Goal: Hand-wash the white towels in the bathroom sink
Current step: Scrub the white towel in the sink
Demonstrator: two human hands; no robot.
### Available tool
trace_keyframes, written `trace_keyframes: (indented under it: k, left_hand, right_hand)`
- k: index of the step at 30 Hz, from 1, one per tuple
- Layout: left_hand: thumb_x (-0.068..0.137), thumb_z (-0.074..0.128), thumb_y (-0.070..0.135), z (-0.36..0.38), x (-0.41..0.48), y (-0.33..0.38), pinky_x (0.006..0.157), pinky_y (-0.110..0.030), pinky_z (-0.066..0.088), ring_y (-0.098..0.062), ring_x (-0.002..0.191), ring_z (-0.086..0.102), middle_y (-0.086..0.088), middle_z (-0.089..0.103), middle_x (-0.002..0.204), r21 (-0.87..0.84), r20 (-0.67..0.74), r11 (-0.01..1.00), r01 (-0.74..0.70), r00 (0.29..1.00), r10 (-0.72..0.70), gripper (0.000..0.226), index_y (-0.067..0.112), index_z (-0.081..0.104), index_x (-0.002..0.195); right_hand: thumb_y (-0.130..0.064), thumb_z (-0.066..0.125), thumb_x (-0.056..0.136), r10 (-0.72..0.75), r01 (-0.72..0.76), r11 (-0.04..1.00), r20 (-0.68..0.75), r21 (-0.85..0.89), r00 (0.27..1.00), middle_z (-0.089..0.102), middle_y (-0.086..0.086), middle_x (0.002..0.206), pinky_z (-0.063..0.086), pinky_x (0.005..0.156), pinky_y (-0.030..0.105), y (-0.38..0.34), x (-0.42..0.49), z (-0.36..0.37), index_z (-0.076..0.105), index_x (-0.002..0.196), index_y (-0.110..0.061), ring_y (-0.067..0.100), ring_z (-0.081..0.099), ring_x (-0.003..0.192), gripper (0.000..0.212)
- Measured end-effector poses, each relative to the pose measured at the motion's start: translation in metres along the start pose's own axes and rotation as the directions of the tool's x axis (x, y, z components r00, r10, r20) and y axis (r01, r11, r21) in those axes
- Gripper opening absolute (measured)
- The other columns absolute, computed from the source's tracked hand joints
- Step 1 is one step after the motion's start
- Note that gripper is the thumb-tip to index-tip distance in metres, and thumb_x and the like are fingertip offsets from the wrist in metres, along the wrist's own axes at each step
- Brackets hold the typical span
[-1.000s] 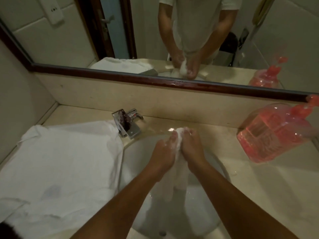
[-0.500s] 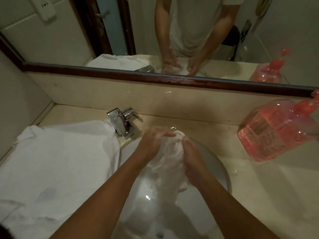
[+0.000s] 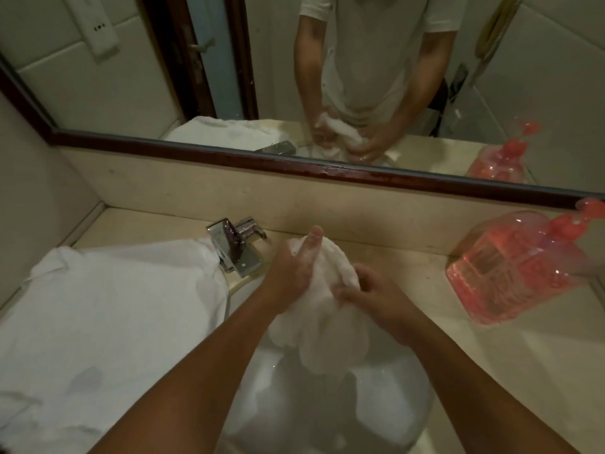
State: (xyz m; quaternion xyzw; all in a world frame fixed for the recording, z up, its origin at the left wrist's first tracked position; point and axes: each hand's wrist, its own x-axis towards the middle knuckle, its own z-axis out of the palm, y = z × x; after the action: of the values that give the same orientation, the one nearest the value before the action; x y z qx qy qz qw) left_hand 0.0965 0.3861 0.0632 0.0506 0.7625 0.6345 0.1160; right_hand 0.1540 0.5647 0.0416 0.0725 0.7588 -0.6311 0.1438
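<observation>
Here the bunched white towel is held up over the sink. Its upper end is raised near the back rim of the bowl and its loose lower part hangs down into the basin.

The left grip is closed on the upper left side of the bundle. One digit (the thumb, by the look of it) lies straight up along the cloth, its tip just above the top of the towel. Flecks of white foam sit on the knuckles.

The right grip holds the towel lower down on its right side, with the fingers bent tight into a fold of the cloth. The two grips are close together, with only the wad of towel between them.

Small glints of wet show on the white wall of the sink. I cannot tell whether water stands in it.

A second white towel lies spread on the desk to the left. Its near edge hangs over the basin rim and its far corner touches the base of the chrome tap.

On the right of the desk, well apart from the hands, stands a clear pink pump bottle, close to the back wall.

Above the wall the mirror repeats both grips wrapped on the towel.
</observation>
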Motion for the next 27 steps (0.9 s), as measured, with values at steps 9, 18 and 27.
trace_keyframes:
  k: [9,18,27]
  left_hand:
    - [0.077,0.051,0.09,-0.044,-0.006,0.016,0.071,-0.04,0.048,-0.023,0.071,0.055,-0.009,0.053,0.076,-0.069,-0.089,0.993,0.093,0.991,-0.099,0.077,0.013,0.054,0.082]
    - [0.092,0.033,0.084,-0.044,-0.016,0.008,0.063,-0.03,0.036,-0.008,0.051,0.04,-0.004,0.04,0.061,0.249,-0.109,0.968,0.018,0.994,0.01,0.069,0.019,0.049,0.076]
    - [0.108,0.034,0.058,0.036,-0.025,-0.038,0.088,-0.041,0.059,-0.022,0.09,0.074,-0.004,0.079,0.089,-0.054,-0.191,0.956,0.288,0.937,-0.293,0.062,0.016,0.077,0.093]
  right_hand:
    - [-0.04,0.051,0.11,-0.035,0.036,0.975,0.008,-0.221,0.999,0.076,-0.01,0.091,0.055,0.068,0.024,-0.014,-0.011,-0.009,0.073,0.113,-0.028,0.006,0.07,0.079,0.026]
    - [-0.035,0.047,0.112,-0.084,0.047,0.981,-0.198,-0.186,0.977,0.075,-0.002,0.111,0.054,0.09,0.035,-0.032,-0.013,-0.015,0.075,0.113,-0.023,0.022,0.069,0.104,0.03]
    - [-0.039,0.036,0.113,-0.017,0.015,1.0,-0.433,-0.008,0.901,0.063,-0.006,0.098,0.045,0.073,0.022,-0.009,0.004,0.077,0.054,0.116,-0.017,-0.001,0.061,0.086,0.029]
